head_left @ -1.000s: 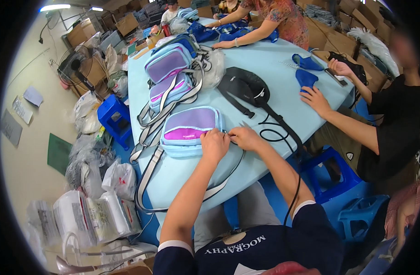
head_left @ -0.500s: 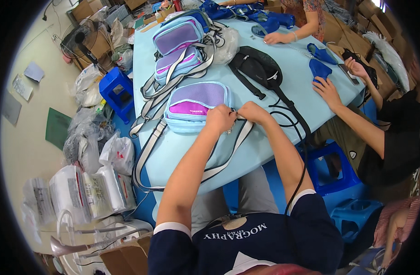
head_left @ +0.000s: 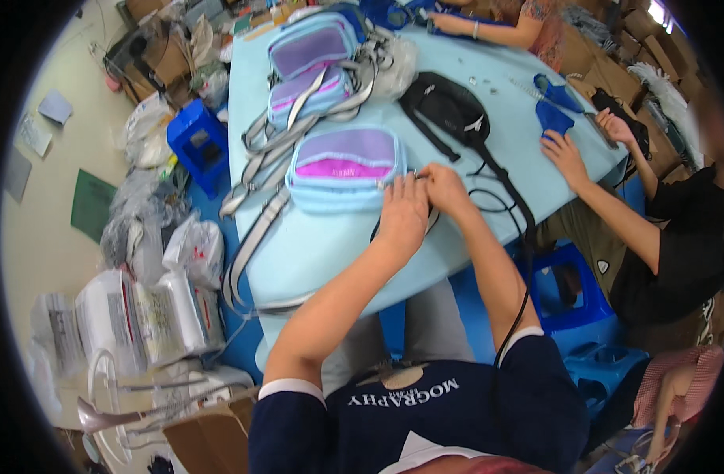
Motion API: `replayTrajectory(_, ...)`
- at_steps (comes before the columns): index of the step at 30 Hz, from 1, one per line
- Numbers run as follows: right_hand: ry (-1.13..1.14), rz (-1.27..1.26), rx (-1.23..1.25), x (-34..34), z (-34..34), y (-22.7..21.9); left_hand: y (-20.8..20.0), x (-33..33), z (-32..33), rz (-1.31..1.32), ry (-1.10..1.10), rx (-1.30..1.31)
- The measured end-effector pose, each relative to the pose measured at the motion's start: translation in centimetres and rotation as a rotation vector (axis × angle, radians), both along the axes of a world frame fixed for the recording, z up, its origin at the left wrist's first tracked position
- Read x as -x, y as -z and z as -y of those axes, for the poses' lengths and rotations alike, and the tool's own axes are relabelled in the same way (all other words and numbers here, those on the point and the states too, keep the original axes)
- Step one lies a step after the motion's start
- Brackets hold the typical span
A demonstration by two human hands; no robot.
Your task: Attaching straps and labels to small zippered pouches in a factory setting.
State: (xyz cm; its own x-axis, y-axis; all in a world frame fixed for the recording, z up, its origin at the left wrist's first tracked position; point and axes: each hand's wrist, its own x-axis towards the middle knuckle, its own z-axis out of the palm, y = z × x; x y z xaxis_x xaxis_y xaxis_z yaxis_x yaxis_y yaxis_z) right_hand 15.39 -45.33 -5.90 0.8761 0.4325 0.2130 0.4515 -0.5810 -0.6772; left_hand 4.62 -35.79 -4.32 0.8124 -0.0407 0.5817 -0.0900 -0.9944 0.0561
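Observation:
A light-blue waist bag with a purple mesh panel and a magenta pocket lies flat on the table before me. At its right end my left hand is closed, fingers pressed together; what they hold is hidden. Touching it from the right, my right hand pinches the end of the bag's strap at the side fitting. The grey-and-black shoulder strap runs off the bag's left end, loops down over the table's front edge and passes beneath my left forearm.
Two similar bags with tangled straps lie beyond, beside a clear plastic bag. A black waist bag is to the right. A co-worker's hands rest by blue pieces. Another person's arm reaches across the far side. Blue stools stand around.
My left hand has turned, its back now up and fingers closer to my right hand, which rose slightly. The strap's right part is now mostly hidden. The far person's hand moved back.

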Motion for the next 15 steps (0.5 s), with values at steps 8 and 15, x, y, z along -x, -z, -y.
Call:
replayTrajectory(8, 0.092, 0.084, -0.048, 0.4, 1.9, -1.3, -2.5, 14.7, -6.3, 0.025, 0.142, 0.383)
replayTrajectory(15, -0.521, 0.646, -0.039, 8.6, 1.4, -4.3, -2.9, 23.7, -11.5, -0.204, -0.075, 0.07)
